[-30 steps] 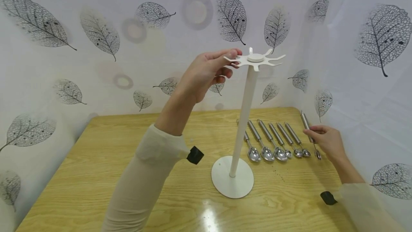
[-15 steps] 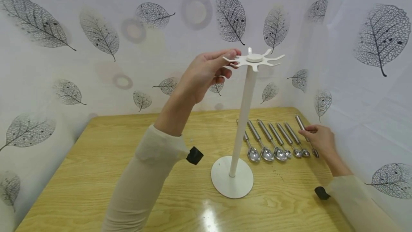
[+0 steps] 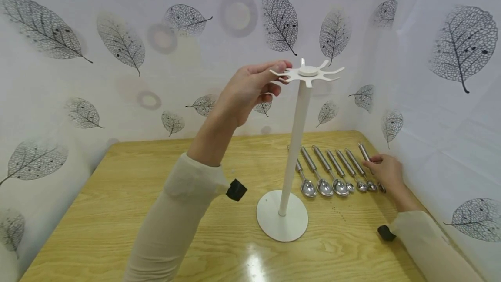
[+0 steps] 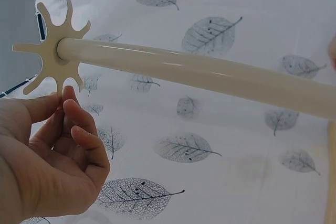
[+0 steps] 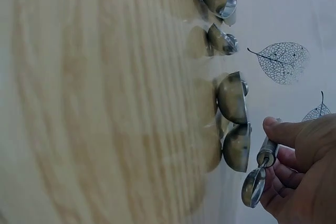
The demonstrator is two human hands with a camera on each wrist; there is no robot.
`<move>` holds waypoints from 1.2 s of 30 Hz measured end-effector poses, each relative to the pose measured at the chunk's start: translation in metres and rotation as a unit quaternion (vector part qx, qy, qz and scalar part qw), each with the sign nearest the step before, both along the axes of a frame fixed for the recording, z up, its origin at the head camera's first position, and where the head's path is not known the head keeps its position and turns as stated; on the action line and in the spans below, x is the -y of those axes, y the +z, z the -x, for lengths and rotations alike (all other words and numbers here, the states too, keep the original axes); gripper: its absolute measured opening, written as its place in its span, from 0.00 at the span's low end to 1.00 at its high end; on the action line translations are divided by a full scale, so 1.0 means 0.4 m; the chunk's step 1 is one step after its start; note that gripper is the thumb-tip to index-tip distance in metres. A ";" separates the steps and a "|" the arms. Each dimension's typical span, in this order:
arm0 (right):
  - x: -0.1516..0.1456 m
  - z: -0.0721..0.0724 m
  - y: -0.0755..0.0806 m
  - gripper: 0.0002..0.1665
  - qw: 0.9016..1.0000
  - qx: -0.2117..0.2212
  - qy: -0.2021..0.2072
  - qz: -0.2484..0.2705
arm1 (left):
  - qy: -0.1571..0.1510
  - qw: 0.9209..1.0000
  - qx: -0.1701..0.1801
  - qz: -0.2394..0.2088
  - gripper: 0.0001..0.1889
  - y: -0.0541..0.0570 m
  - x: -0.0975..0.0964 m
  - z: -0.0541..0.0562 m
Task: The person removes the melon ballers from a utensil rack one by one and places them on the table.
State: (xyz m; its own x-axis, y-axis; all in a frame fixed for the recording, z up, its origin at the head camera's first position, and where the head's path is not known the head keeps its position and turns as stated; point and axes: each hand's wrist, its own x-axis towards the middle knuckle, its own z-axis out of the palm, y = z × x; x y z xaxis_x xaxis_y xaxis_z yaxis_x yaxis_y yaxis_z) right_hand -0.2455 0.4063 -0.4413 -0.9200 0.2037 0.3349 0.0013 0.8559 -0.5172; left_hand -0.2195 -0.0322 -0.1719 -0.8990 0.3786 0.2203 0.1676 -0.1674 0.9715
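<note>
A white stand (image 3: 298, 129) rises from a round base (image 3: 270, 221), with a ring of curved hook arms at its top. Thumb and forefinger of my left hand (image 3: 250, 88) pinch one hook arm (image 4: 59, 83), the other fingers loosely curled below. At the right, my right hand (image 3: 387, 172) grips a slim metal spoon (image 3: 364, 152) by its cylindrical handle, thumb on one side and fingers on the other. Its small round bowl (image 5: 254, 187) points toward me, at the right end of a row of similar spoons (image 3: 324, 187) of differing bowl sizes.
The row of spoons lies on the wooden table (image 3: 156, 229) behind and right of the stand's base, handles pointing away. A white leaf-print curtain (image 3: 235, 47) closes the back and right sides, with the right hand close to it.
My right hand has moved left and slightly nearer, bringing its spoon in from the table's right side toward the end of the row. The left hand and the stand have stayed put.
</note>
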 end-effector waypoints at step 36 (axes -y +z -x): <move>-0.017 0.012 -0.028 0.22 0.998 0.056 -0.029 0.019 | 0.010 1.000 0.017 -0.005 0.17 0.000 -0.003 -0.004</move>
